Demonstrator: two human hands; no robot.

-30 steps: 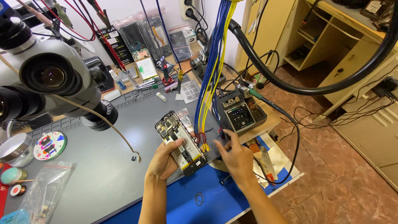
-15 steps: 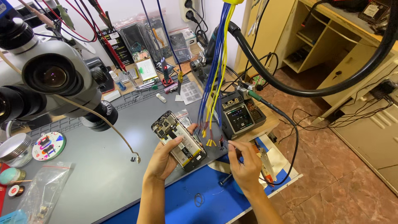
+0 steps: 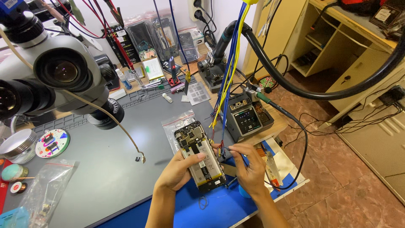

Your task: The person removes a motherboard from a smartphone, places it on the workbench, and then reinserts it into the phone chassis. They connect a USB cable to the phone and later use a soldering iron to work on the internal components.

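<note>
Fingers of the left hand (image 3: pixel 179 171) wrap the opened phone (image 3: pixel 200 156) from its left edge, thumb lying across the exposed battery, so the hand is clamped on it. The phone, back cover off, is lifted at a slant above the grey work mat (image 3: pixel 105 160), its lower end over the blue mat (image 3: pixel 202 211) at the bench's front edge. The right hand (image 3: pixel 249 166) has thumb and forefinger pinched together on the thin tips of coloured test leads (image 3: pixel 228 84), at the phone's right edge; whether the tips touch the board I cannot tell.

I see 3 risks from here. First, the leads hang down from above in a loose bundle, and any tug on them could drag the tip across the bare board and bridge 2 contacts. Second, the phone is held in 1 hand only, off the mat, so a slip would drop it onto the bench or toward the tiled floor (image 3: pixel 337 169), just past the front edge. Third, the thumb presses on the battery, and hard pressure could dent it. The small clear bag (image 3: pixel 179 122) beneath the phone, the meter box (image 3: pixel 249 118) just to the right, and the microscope (image 3: pixel 55 80) leaning in from the left crowd the space, leaving little room for the hands to move.
</note>
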